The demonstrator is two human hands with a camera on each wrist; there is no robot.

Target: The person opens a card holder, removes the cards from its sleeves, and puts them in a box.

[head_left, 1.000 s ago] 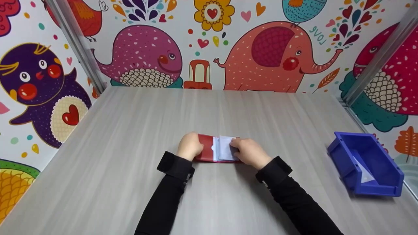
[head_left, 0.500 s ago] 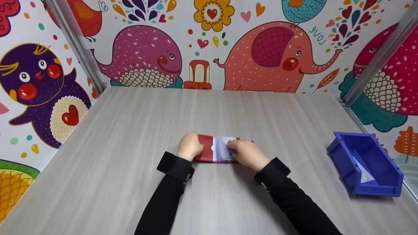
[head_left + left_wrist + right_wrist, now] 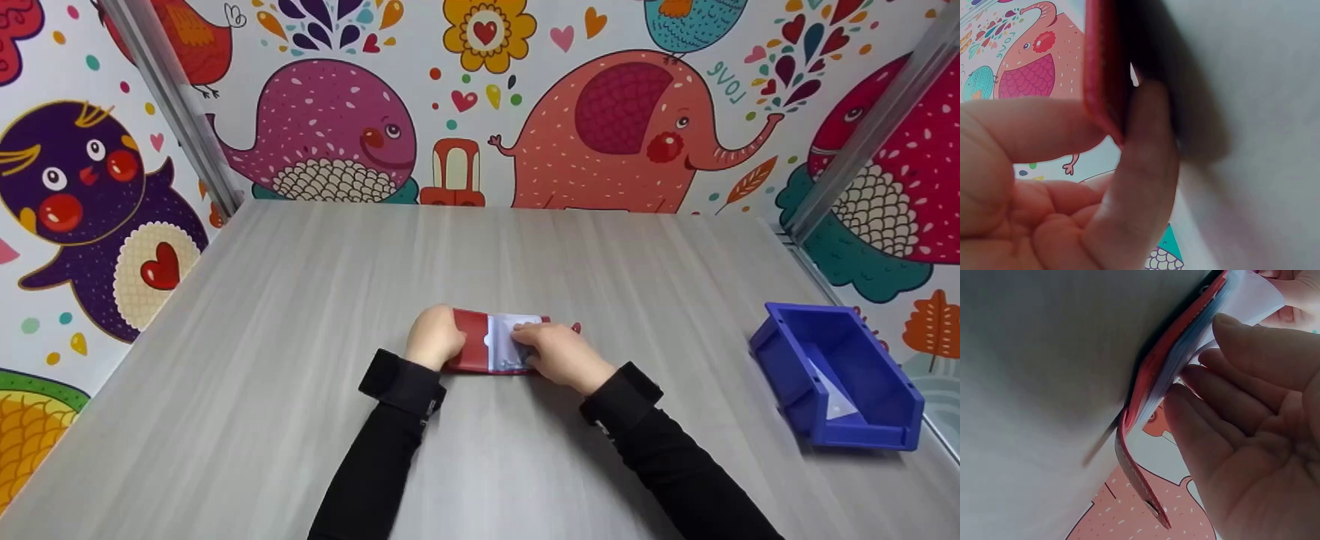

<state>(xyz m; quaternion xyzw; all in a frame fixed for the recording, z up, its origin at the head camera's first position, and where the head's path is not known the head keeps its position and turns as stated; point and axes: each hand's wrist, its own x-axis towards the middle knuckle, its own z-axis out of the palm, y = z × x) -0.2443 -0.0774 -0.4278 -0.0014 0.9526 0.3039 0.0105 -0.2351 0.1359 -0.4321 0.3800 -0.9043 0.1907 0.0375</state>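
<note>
A red card holder (image 3: pixel 470 342) lies unfolded near the middle of the table, with clear plastic sleeves (image 3: pixel 501 354) on its right side. My left hand (image 3: pixel 433 337) pinches the left cover between thumb and finger; in the left wrist view the red edge (image 3: pixel 1094 62) sits between them, slightly raised. On the right, my right hand (image 3: pixel 566 354) holds a sleeve at the thumb and fingertips. The right wrist view shows the stacked sleeves (image 3: pixel 1176 354) edge-on, and a snap strap (image 3: pixel 1139 478) sticking out past the cover. Part of the right cover is hidden under my hand.
A blue plastic bin (image 3: pixel 840 375) stands on the table's right side, with a white, paper-like piece (image 3: pixel 834 394) inside. Cartoon-printed panels (image 3: pixel 480 90) enclose the back and sides of the grey table (image 3: pixel 247 420).
My right hand has moved slightly left over the sleeves, and the whitish sleeve it held has shifted left. The red strap end now shows beyond the right hand. My left hand stays in place.
</note>
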